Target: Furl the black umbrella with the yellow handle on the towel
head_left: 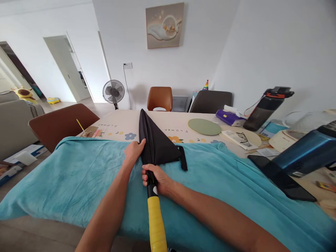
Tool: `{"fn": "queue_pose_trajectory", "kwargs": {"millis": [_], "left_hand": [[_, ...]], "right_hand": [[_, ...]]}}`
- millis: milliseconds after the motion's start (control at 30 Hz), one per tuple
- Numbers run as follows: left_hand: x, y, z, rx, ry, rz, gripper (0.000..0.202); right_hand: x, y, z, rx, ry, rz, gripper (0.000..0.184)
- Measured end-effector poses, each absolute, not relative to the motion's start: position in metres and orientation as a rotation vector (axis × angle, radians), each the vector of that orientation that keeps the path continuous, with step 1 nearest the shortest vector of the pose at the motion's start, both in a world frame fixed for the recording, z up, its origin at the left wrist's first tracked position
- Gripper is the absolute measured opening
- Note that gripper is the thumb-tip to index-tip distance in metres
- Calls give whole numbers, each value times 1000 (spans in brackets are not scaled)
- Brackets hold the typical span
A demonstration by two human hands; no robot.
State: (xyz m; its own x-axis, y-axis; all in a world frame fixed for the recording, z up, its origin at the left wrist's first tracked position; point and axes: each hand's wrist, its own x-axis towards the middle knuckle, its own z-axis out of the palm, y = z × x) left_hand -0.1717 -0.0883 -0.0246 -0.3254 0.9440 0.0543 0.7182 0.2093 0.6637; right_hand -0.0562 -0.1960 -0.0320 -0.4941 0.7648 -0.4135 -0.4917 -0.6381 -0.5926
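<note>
A folded black umbrella (160,143) lies lengthwise over the table, its tip pointing away from me and its yellow handle (156,224) toward me. One panel of its fabric spreads out to the right, with a loose black strap (183,159) at the corner. My left hand (134,150) grips the left side of the canopy, thumb on top of the fabric. Lower down, my right hand (157,177) is closed around the gathered fabric and shaft just above the handle. Under the umbrella is a turquoise blanket (94,175).
On the right of the table are a blue bottle (304,150), a black tablet-like slab (280,178), a dark bottle (266,108), a purple tissue box (229,118) and a green oval mat (204,126). Chairs (160,98) and a fan (113,91) stand beyond.
</note>
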Motion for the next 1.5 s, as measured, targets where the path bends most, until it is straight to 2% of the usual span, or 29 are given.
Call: {"fn": "queue_pose_trajectory", "kwargs": {"millis": [167,333,533,667,800,933,1033,1200,1367,1500], "left_hand": [[-182,-92,-20,1589,2186,1103,28],[-152,-107,7,1851,2017,1316,26],[-89,-104,15,2097,1279,906,20],[-65,-87,-4,2034,1065,718,35],[-54,-74,-13,2071,1106,670,44],[-51,-68,-9,2075,1200,639,34],[-57,-68,4,2129,1222,671,27],[-87,-72,44,2529,1375,697,29],[-143,-81,72,2437,1599,1017,33],[-196,-93,64,2101,1799,1160,30]], "right_hand": [[-56,-194,-36,-836,-518,2151,12],[-56,-192,-39,-817,-523,2170,11],[-56,-192,-38,-800,-500,2149,9],[-57,-192,-40,-775,-522,2126,6],[-58,-194,-40,-756,-576,2097,7],[-58,-195,-40,-717,-605,2079,7],[-58,-193,-42,-725,-574,2101,9],[-58,-191,-45,-709,-547,2143,9],[-57,-192,-43,-713,-533,2149,10],[-56,-193,-39,-709,-537,2143,10]]}}
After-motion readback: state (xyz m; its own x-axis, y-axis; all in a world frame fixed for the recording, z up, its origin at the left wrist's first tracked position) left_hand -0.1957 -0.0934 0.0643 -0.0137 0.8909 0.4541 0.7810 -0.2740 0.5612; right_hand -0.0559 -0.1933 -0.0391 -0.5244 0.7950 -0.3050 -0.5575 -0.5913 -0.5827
